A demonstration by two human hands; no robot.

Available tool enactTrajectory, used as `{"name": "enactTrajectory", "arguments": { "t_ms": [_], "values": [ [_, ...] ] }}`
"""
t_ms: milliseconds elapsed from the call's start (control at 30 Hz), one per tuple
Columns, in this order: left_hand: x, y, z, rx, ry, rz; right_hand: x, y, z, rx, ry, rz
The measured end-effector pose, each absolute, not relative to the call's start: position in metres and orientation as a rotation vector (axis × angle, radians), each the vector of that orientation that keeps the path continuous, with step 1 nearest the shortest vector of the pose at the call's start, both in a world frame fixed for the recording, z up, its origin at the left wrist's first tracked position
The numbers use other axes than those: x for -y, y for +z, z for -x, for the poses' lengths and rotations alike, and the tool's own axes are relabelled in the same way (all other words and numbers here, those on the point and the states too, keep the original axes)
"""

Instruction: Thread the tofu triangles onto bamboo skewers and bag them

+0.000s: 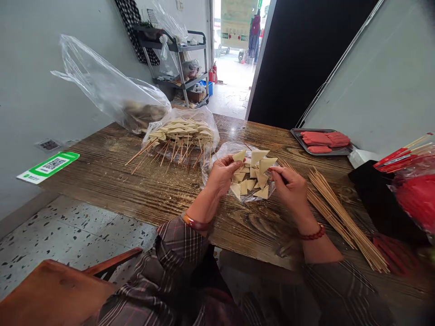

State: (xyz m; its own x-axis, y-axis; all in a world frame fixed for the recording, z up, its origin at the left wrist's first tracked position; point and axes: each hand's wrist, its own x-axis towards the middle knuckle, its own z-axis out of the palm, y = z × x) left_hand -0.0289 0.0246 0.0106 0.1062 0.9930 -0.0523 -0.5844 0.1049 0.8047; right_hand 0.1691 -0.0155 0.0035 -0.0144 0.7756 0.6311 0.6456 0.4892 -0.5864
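Cream triangle (pixel 239 156) sits clamped in the left hand (pixel 221 173), over loose pieces (pixel 250 184) on plastic (pixel 207 166). Across from it, the right hand (pixel 291 184) pinches beside another triangle (pixel 268 164), its grip unclear, nearer the bundled sticks (pixel 340 208) on the tabletop (pixel 136 181).

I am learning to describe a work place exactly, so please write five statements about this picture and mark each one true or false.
1. The left hand holds a pale triangular piece. True.
2. The bundled bare sticks lie to the left of both hands. False: they lie to the right, beyond the right hand.
3. The red packages are on a dark tray. True.
4. Both wrists are bare. False: there is a smooth bangle on the left and a red beaded bracelet on the right.
5. A card with green edges lies at the table's left end. True.
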Motion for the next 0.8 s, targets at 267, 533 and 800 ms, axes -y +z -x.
{"name": "enactTrajectory", "arguments": {
  "t_ms": [267,533,800],
  "values": [
    [-0.025,0.016,0.033,-0.737,1.305,-0.643,0.024,0.003,-0.184,1.807,0.204,1.208],
    [-0.027,0.019,0.036,-0.745,1.315,-0.568,0.027,0.0,-0.187,1.845,0.273,1.202],
    [-0.028,0.018,0.035,-0.741,1.306,-0.591,0.027,-0.001,-0.187,1.833,0.275,1.208]
  ]
}}
